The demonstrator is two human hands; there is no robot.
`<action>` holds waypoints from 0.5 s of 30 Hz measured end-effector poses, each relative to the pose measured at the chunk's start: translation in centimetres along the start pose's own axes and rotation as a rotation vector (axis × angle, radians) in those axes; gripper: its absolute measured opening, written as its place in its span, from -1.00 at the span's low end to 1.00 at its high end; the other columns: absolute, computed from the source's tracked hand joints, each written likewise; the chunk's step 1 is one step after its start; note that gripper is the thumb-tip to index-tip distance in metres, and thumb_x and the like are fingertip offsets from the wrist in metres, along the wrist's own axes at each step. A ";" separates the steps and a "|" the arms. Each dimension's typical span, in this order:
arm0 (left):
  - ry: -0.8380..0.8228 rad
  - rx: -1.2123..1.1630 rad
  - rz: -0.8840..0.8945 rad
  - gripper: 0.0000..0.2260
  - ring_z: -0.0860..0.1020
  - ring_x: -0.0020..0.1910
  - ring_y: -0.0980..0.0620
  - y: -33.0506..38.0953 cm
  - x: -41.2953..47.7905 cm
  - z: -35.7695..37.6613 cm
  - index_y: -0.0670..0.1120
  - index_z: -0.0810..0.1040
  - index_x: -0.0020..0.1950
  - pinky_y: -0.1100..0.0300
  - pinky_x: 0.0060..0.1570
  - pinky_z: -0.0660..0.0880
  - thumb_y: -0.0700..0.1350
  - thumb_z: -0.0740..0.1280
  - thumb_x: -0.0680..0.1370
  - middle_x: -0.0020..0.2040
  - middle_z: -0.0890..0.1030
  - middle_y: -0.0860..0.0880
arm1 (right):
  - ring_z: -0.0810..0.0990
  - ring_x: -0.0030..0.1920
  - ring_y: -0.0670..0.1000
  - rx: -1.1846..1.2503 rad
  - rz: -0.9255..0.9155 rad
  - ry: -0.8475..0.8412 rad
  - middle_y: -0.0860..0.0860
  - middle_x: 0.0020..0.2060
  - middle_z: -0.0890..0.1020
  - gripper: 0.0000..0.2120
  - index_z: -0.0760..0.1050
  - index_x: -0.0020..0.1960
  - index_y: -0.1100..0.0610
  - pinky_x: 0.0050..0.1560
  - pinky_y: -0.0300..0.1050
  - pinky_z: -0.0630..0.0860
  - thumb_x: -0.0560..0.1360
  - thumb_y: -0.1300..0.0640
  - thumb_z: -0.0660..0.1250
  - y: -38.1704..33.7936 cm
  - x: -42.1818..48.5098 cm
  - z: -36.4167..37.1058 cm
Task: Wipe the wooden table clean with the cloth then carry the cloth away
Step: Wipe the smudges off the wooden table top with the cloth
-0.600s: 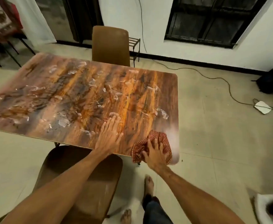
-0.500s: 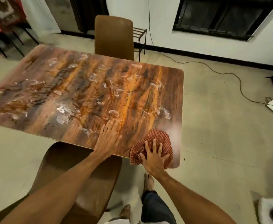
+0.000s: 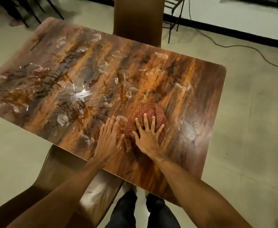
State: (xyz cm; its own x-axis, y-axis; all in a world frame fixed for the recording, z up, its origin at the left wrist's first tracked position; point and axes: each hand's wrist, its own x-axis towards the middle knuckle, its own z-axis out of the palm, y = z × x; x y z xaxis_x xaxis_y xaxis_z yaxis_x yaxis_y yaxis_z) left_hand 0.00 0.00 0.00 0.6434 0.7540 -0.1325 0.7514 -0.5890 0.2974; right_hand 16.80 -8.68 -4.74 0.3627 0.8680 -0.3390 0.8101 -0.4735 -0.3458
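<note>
The wooden table (image 3: 192,83) fills the middle of the head view, its top covered in several whitish wet smears (image 3: 82,94). A red checked cloth (image 3: 149,110) lies bunched on the near right part of the tabletop. My right hand (image 3: 147,137) presses flat on the cloth, fingers spread over it. Just left of it, my left hand (image 3: 109,137) rests flat on the bare wood with fingers apart, touching the cloth's edge and holding nothing.
A brown chair (image 3: 65,175) is tucked under the near edge to my left, and another brown chair (image 3: 138,18) stands at the far side. A black metal rack (image 3: 174,7) and a cable (image 3: 233,46) on the floor lie beyond the table.
My right hand has pushed the cloth from the near right corner inward and leftward, up next to my left hand. I have leaned closer over the table.
</note>
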 end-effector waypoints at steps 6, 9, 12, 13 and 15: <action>0.069 -0.185 -0.075 -0.44 -0.03 0.64 0.02 -5.0 1.0 0.5 0.03 0.00 0.64 -0.08 0.61 -0.06 0.12 0.11 0.69 0.66 0.03 -0.03 | 0.00 0.68 0.19 -0.072 -0.032 -0.008 0.02 0.70 0.06 -0.35 0.26 0.61 -0.06 0.52 0.60 -0.12 0.62 -0.33 0.01 1.8 -4.5 2.0; 0.150 -0.276 -0.149 -0.45 -0.03 0.63 0.03 -8.0 0.7 0.7 0.03 0.03 0.64 -0.05 0.60 -0.07 0.12 0.12 0.69 0.66 0.03 -0.01 | -0.14 0.68 0.26 0.000 0.176 0.045 0.08 0.70 0.02 -0.33 0.27 0.59 0.07 0.47 0.65 -0.23 0.59 -0.25 0.10 1.2 0.9 0.4; 0.215 -0.297 -0.193 -0.45 -0.02 0.64 0.04 -10.5 0.0 0.2 0.04 0.04 0.64 0.01 0.61 -0.12 0.14 0.07 0.68 0.66 0.03 0.00 | -0.20 0.66 0.31 -0.105 0.040 0.054 0.05 0.71 -0.11 -0.35 0.07 0.69 -0.01 0.44 0.67 -0.19 0.66 -0.21 0.03 -6.2 6.0 2.0; 0.220 -0.305 -0.206 -0.46 -0.01 0.64 0.04 -11.3 -0.4 0.0 0.04 0.05 0.63 -0.02 0.61 -0.10 0.13 0.07 0.68 0.66 0.04 0.00 | -0.15 0.67 0.31 -0.146 -0.062 0.059 0.04 0.71 -0.10 -0.36 0.04 0.70 -0.04 0.44 0.67 -0.14 0.67 -0.22 -0.01 -9.3 5.7 3.4; 0.220 -0.325 -0.217 -0.46 0.00 0.63 0.05 -12.4 -1.2 -0.4 0.02 0.07 0.63 -0.08 0.60 -0.04 0.12 0.08 0.68 0.66 0.05 0.01 | -0.04 0.67 0.30 -0.183 -0.239 0.003 0.02 0.71 -0.06 -0.38 0.06 0.69 -0.08 0.45 0.65 -0.06 0.67 -0.22 -0.01 -13.4 1.8 6.6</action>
State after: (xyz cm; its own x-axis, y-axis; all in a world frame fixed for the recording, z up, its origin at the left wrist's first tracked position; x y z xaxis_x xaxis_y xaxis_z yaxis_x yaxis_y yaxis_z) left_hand -10.19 6.49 -3.13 0.4034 0.9145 -0.0304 0.7577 -0.3152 0.5715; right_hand 3.58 -1.79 -6.49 0.1533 0.9522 -0.2642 0.9420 -0.2216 -0.2520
